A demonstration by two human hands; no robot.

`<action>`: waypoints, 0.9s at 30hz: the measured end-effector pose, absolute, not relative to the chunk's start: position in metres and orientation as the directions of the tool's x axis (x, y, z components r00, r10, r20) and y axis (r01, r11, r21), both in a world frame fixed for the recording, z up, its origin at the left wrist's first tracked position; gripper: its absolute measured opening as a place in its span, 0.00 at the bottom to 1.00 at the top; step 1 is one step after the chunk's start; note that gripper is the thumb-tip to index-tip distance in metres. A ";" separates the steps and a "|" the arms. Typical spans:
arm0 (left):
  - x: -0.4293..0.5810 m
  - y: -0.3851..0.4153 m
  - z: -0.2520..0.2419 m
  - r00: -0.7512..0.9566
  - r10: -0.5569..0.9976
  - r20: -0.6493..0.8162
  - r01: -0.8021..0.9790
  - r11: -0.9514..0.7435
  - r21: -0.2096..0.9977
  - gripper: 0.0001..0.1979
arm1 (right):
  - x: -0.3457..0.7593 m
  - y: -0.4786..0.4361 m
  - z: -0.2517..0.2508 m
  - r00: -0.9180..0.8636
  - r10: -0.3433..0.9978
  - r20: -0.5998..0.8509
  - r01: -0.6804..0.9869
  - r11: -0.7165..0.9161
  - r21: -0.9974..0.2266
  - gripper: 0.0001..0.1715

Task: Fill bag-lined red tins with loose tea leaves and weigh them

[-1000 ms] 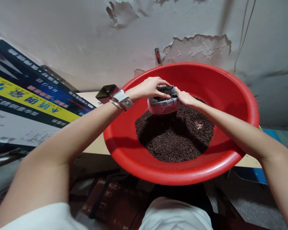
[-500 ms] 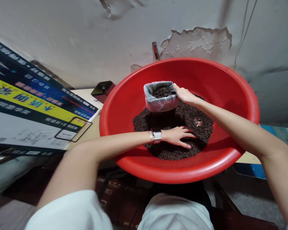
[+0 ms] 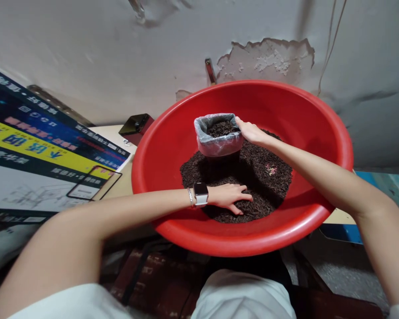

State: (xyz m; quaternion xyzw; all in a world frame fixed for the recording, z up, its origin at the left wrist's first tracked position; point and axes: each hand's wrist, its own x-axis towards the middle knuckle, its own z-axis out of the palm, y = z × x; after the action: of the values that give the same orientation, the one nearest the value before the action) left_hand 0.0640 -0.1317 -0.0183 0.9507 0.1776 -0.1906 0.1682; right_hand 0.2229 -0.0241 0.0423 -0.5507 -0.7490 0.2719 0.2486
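Note:
A wide red plastic basin (image 3: pixel 306 226) holds a bed of dark, dry shreds that look like loose tea leaves (image 3: pixel 269 190). In it stands a small container lined with a clear plastic bag (image 3: pixel 219 148), filled near its rim with the same leaves. My right hand (image 3: pixel 251 132) grips the container's right upper edge; some of its fingers are hidden behind it. Nearer to me, my left hand (image 3: pixel 229 198), with a watch on the wrist, lies palm down on the leaves, fingers spread and partly sunk in.
A small pink and yellowish patch (image 3: pixel 271 169) shows among the leaves. Left of the basin are a printed cardboard box (image 3: pixel 53 146) and a small dark red box (image 3: pixel 136 126). The peeling wall (image 3: pixel 269 57) rises close behind the basin.
My left hand has drawn back to the left across the leaves, its fingers now more bent. My right hand stays at the container. The whole view has shifted slightly.

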 end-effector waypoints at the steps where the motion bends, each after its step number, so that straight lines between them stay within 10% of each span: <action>1: 0.061 -0.132 -0.019 0.866 0.283 -0.411 0.407 -0.878 0.252 0.25 | 0.223 -0.023 0.042 -0.259 0.964 0.056 0.699 0.227 -0.678 0.44; 6: 0.053 -0.124 0.001 0.884 0.358 -0.300 0.435 -0.866 0.248 0.21 | 0.223 -0.023 0.043 -0.227 0.973 0.031 0.712 0.188 -0.677 0.43; 15: 0.049 -0.058 0.112 0.672 0.650 0.355 0.596 -0.759 0.262 0.18 | 0.224 -0.021 0.041 -0.249 0.967 0.054 0.686 0.216 -0.694 0.43; 22: 0.039 -0.014 0.109 0.668 0.718 0.195 0.694 -0.696 0.188 0.26 | 0.223 -0.023 0.044 -0.222 0.975 0.033 0.689 0.180 -0.702 0.46; 27: 0.049 -0.054 0.119 0.669 0.663 0.337 0.662 -0.737 0.137 0.21 | 0.223 -0.020 0.042 -0.220 0.975 0.034 0.692 0.180 -0.699 0.44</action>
State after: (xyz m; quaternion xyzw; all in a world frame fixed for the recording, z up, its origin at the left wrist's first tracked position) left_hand 0.0491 -0.0543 0.1186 0.9135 0.3624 0.1851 0.0014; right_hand 0.2232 -0.0204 0.0416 -0.5733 -0.7270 0.2849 0.2482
